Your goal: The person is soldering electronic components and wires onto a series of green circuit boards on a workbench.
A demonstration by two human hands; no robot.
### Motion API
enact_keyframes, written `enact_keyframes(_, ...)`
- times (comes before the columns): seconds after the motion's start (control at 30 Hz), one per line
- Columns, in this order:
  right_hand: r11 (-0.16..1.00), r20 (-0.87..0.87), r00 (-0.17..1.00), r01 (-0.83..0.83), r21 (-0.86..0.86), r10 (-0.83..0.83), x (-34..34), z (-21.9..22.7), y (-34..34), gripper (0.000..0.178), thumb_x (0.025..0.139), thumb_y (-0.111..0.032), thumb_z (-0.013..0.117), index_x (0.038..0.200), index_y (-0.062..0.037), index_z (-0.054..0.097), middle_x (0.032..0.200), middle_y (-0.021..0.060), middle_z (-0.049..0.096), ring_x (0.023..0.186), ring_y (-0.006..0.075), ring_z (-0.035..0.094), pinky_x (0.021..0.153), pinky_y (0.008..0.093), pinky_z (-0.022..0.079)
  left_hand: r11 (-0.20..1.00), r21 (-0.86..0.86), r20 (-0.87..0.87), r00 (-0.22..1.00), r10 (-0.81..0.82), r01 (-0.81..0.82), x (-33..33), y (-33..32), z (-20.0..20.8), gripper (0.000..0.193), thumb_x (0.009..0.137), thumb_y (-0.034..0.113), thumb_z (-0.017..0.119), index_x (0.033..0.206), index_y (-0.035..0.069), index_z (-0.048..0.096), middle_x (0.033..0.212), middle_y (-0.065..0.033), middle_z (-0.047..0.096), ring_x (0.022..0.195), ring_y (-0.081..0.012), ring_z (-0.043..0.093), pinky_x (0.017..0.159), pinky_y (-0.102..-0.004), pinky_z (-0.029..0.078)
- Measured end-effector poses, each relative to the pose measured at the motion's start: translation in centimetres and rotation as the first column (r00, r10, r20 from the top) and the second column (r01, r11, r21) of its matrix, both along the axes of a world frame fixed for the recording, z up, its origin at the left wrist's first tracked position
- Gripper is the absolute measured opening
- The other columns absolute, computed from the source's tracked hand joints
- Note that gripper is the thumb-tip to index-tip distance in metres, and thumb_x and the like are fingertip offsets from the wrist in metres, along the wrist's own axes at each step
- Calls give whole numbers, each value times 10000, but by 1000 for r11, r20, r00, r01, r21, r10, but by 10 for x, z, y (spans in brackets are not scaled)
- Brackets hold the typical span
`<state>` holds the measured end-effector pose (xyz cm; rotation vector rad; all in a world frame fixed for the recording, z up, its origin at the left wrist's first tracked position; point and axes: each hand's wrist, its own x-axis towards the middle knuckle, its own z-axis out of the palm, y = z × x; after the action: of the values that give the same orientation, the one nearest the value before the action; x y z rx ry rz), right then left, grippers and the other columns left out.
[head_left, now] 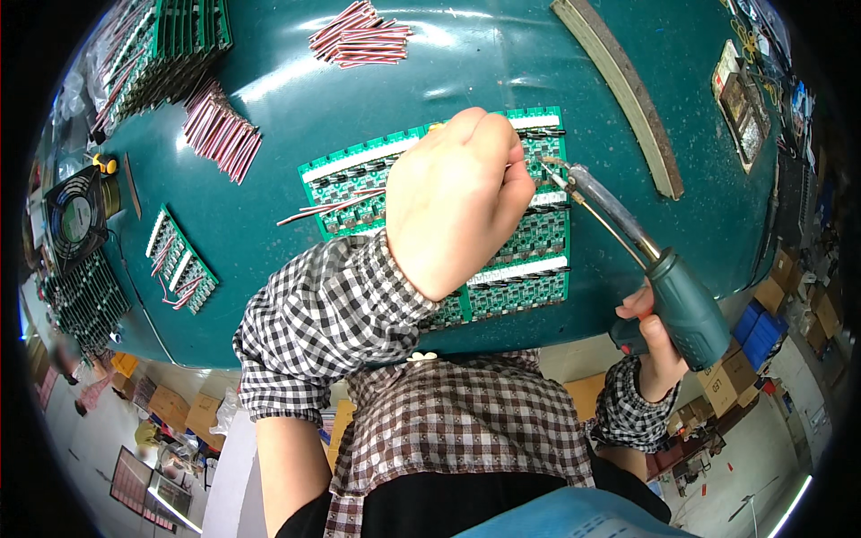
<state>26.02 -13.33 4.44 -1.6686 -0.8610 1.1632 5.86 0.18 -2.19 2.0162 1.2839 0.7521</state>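
My left hand (459,195) is closed in a pinch above the green circuit boards (520,242). Thin red, white and dark wires (327,208) stick out to the left from beneath it; its palm and most of the wires' length are hidden. In my right hand (659,345) is a green soldering gun (686,305), gripped by its handle. The metal tip of the gun points up and left, close to the left fingertips, over the upper right board. White strips and rows of small black parts cover the boards.
Bundles of wires (363,40) (222,134) lie at the far side. Stacked circuit boards (170,54) stand far left, above a small board with wires (179,260) and a black fan (74,215). A curved wooden strip (623,94) and a metal tray (741,108) are at right.
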Motion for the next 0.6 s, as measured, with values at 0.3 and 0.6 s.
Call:
enact_keyframes(0.3,1000,7,1000,-21,20,21,-1,-2,2,207,714,-45,647,869,75,582,747,137,587,702,216,576,630,334,497,1000,22,-9,1000,9,-9,2,0,0,152,653,-11,631,713,42,501,642,-49,492,526,-168,489,495,-283,415)
enact_keyframes(0.6,993,88,990,-103,-62,108,4,-2,-2,435,767,-180,627,1060,122,515,707,102,533,646,210,552,612,334,490,999,26,-1,1000,20,-20,3,-1,-1,152,644,-12,627,708,39,499,641,-53,493,526,-176,488,490,-288,410)
